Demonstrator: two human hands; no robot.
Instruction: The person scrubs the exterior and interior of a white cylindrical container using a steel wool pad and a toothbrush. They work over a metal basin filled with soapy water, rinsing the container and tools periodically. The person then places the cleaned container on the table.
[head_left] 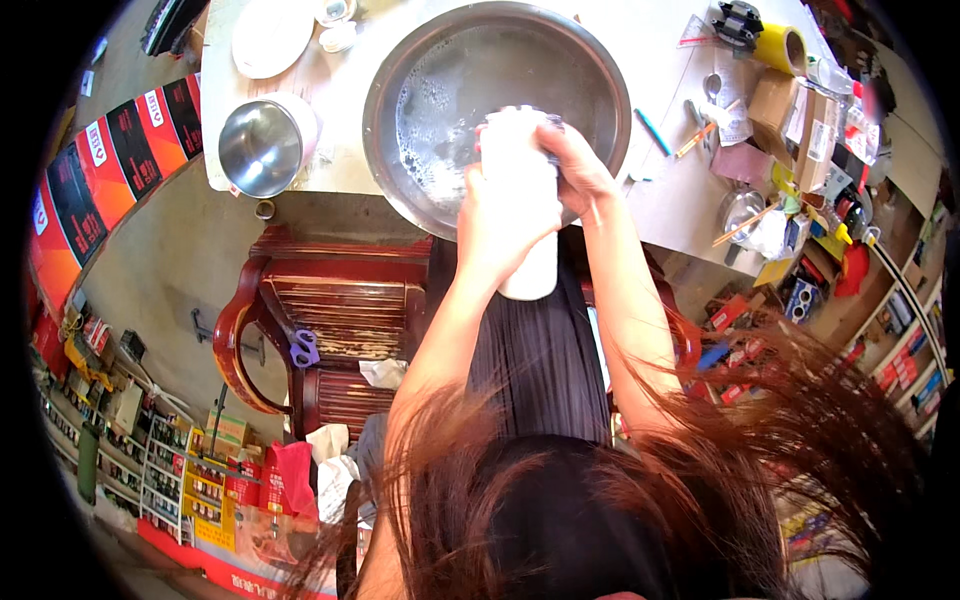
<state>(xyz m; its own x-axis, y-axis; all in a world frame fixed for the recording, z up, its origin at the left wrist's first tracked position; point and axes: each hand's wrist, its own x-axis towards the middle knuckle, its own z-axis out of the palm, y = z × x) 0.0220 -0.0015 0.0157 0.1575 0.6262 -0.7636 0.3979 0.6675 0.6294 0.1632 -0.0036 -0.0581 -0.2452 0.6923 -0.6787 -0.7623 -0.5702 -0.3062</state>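
A tall white cylinder, seemingly a bottle, tilts over the near side of a wide metal basin. Its upper end is blurred, so I cannot make out the opening or a cap. My left hand is closed around the middle of the bottle from the left. On the other side, my right hand grips it near its upper end, with the fingers partly hidden behind it. Shallow water with white suds lies in the basin. The lower end of the bottle hangs over my dark pleated clothing.
Left of the basin stand a steel-lined white pot and a white plate. A teal pen, a yellow roll and cardboard boxes crowd the table's right. Below, a reddish wooden chair holds purple scissors. Loose hair crosses the lower view.
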